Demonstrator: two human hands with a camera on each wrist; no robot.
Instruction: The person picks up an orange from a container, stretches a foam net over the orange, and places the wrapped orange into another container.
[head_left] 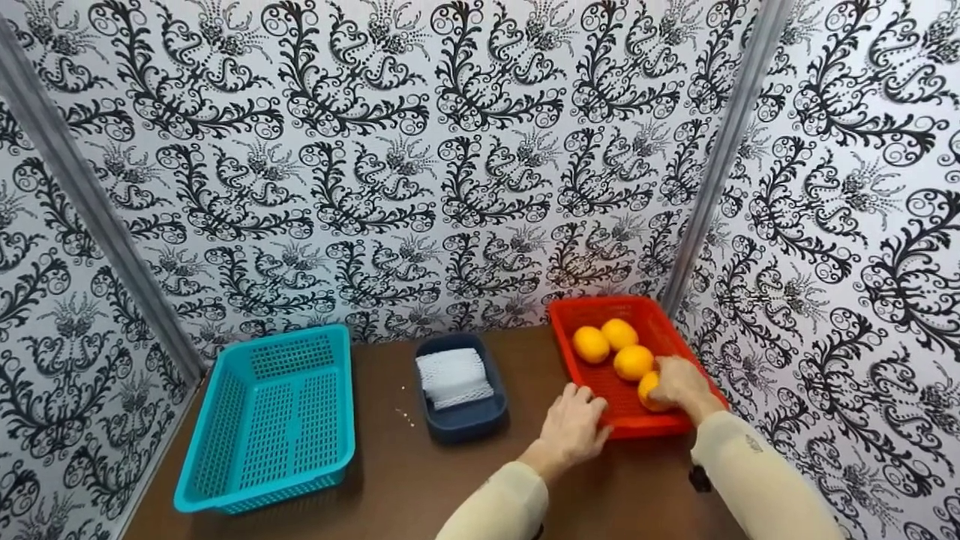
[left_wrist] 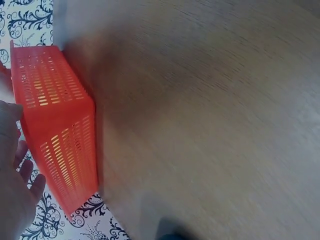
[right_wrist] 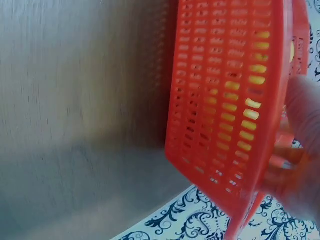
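A red plastic basket (head_left: 626, 405) at the right of the table holds several oranges (head_left: 591, 344). My right hand (head_left: 681, 386) reaches in over its near right side, fingers curled over the nearest orange (head_left: 649, 391). In the right wrist view that hand (right_wrist: 302, 155) is blurred beyond the basket's slotted wall (right_wrist: 220, 100), and the fruit shows only as yellow through the slots. My left hand (head_left: 571, 427) is at the basket's near left corner, fingers loosely bent beside the rim. In the left wrist view its fingers (left_wrist: 26, 170) hang apart next to the basket (left_wrist: 60, 110).
An empty turquoise basket (head_left: 277, 420) stands at the left of the brown table (head_left: 390, 480). Between the baskets sits a dark blue tub (head_left: 465, 427) with white foam netting (head_left: 454, 376) in it. Small pale crumbs lie beside the tub. Patterned walls (head_left: 360, 165) enclose the back and sides.
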